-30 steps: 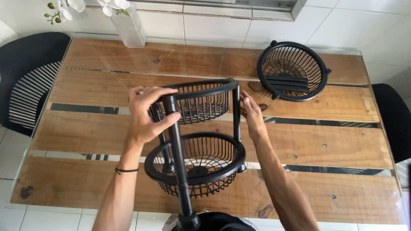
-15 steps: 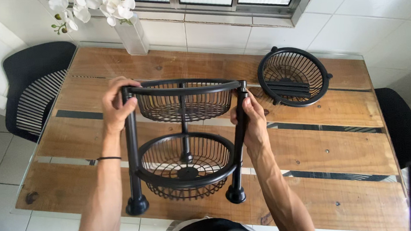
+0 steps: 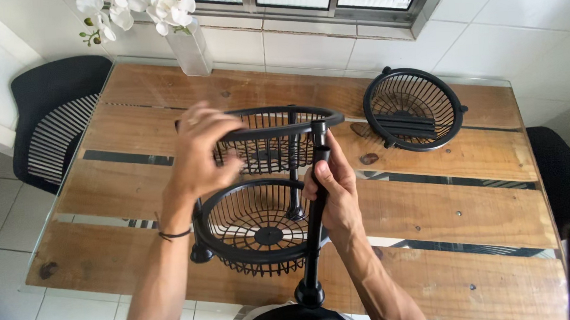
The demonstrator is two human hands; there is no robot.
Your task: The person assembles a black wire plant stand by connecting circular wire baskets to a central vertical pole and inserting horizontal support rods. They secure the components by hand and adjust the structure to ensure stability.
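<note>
- Black wire rack (image 3: 268,200), held up over the wooden table (image 3: 433,217): two round baskets are already fixed between its upright poles, one above the other, so most of the stand looks put together.
- Upper basket (image 3: 267,138) sits near the top of the poles, and the lower basket (image 3: 263,230) hangs closer to the person, with a round disc at the middle of its floor.
- Left hand (image 3: 199,155) is closed over the rim of the upper basket on its left side, fingers curled around the black ring.
- Right hand (image 3: 333,187) is wrapped around the right pole (image 3: 316,244), thumb pressed against it; the pole ends in a round foot near the bottom of the view.
- Another pole foot (image 3: 200,253) shows at the left, beside the lower basket.
- Third basket (image 3: 414,109) lies apart on the table's far right, not joined to the rack; by the look of it, this piece is what remains to be added.
- White orchid in a clear vase (image 3: 185,44) stands at the far edge, and black chairs (image 3: 52,121) flank the table.
</note>
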